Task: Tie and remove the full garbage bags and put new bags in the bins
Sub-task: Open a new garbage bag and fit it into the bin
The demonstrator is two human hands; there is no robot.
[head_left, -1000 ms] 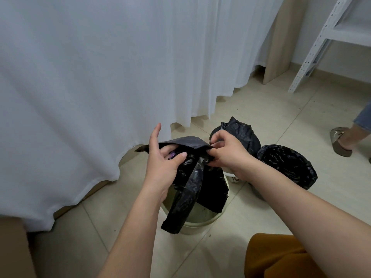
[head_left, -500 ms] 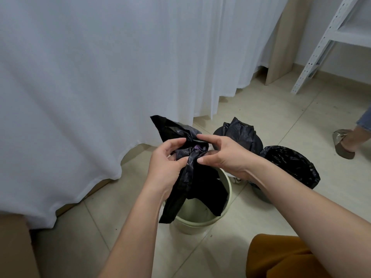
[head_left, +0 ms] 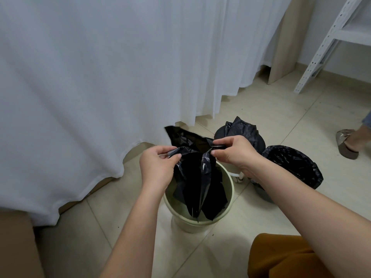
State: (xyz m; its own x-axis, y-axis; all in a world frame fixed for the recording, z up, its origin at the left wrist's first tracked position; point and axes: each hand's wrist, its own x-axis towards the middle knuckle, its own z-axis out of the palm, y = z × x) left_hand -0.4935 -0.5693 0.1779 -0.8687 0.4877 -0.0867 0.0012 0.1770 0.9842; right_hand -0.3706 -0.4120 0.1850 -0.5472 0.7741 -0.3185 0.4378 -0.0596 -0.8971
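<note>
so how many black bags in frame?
3: a loose black plastic bag held over the pale green bin, a tied full bag behind it, and one lining the dark bin at right. Others may be hidden.

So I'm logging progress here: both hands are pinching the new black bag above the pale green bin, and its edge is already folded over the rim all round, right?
Not quite. The head view shows the left hand and right hand pinching the black bag above the pale green bin, but its edge is not over the rim yet: the bag hangs loose into the bin, with the rim bare.
</note>
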